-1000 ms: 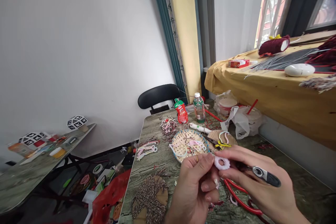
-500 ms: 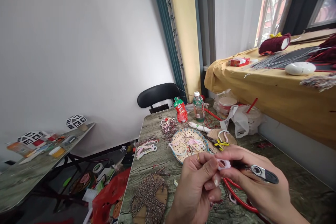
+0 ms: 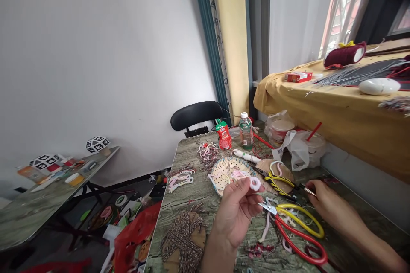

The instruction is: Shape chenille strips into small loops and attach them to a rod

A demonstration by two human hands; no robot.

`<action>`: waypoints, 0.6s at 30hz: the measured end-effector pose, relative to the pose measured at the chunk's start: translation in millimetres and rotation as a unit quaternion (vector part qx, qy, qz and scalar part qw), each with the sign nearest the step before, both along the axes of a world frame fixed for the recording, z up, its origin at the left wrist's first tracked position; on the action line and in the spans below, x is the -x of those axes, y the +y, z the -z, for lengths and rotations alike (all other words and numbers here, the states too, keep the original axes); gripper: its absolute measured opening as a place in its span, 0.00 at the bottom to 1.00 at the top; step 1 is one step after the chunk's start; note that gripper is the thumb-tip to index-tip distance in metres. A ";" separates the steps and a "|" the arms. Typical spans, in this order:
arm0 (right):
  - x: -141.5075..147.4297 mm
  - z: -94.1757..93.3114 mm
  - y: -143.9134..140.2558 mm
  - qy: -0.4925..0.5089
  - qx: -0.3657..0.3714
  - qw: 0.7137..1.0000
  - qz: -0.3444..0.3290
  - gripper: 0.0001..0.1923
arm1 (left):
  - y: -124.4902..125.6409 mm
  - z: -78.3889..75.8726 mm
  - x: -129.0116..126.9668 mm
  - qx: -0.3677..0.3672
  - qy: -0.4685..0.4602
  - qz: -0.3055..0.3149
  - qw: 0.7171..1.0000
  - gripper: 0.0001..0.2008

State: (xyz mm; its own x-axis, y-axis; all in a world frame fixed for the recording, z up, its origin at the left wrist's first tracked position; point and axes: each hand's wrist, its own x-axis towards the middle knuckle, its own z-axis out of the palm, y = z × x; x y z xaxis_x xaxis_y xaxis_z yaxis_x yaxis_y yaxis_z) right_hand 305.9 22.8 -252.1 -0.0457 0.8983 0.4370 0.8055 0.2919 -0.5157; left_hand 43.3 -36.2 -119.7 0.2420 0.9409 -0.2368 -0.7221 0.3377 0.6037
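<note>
Pinched between the left hand's (image 3: 235, 213) thumb and fingertips is a small fuzzy pink-and-white ring (image 3: 255, 184), held up just in front of the woven basket (image 3: 224, 170), at its near right edge. The ring looks closed into a full loop, so the shaping seems done; whether any trimming or joining remains cannot be told. Its open face is turned toward the viewer and slightly upward; being round, it has no clear long axis.

Right of the basket, and below the ring, red-and-yellow-handled scissors (image 3: 294, 226) lie flat on the wooden table (image 3: 192, 204), blades pointing left toward the left hand, handles trailing right. Yellow-handled pliers (image 3: 282, 181) lie just behind them.

Further right of the basket, the right hand (image 3: 326, 204) rests low on the table, its fingers closed on a thin metal-tipped tool (image 3: 309, 189) whose tip points left toward the pliers. More finished loops sit inside the basket.
</note>
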 end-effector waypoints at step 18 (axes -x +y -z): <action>-4.8 37.5 18.0 -0.091 0.017 0.995 0.048 0.18 | -7.5 61.2 38.0 0.087 0.087 -0.123 0.985 0.05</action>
State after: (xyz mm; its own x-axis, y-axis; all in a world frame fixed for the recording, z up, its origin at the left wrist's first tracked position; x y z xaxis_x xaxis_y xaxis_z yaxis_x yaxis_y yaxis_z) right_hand 310.7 40.9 -289.6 -0.0342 0.9165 0.3986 0.9099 0.1936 -0.3670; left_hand 5.2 -43.7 -180.9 -0.0473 0.9078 -0.4166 -0.6855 0.2739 0.6746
